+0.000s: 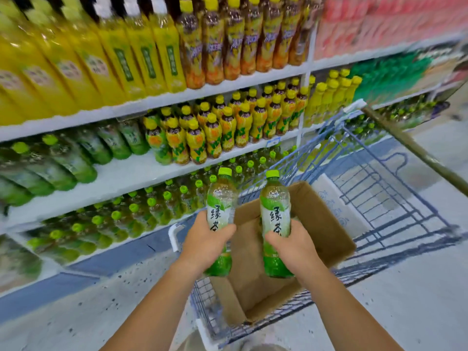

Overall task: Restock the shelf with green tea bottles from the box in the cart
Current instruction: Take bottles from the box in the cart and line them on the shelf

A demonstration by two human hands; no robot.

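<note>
Two green tea bottles are held upright above the open cardboard box (314, 219), one in each hand. The left hand (205, 243) is closed around the lower body of the left bottle (219, 211); the fingers (224, 230) are wrapped across the label, with the green base showing below them and the cap above. The right hand (295, 245) is closed around the lower half of the right bottle (274, 211); the thumb is laid across the front of the label, the remaining fingers being hidden behind the bottle. The two bottles are kept apart, with a strip of box wall visible between them.

The box is seated in the blue wire cart (379, 188), directly beneath both sets of fingers. What the box holds cannot be told, only bare inner walls being seen. Beyond and to the left of the left fingers, the lower shelf (83, 206) is lined with green-capped bottles (141, 211). Yellow-capped bottles (215, 133) are ranged on the tier above.
</note>
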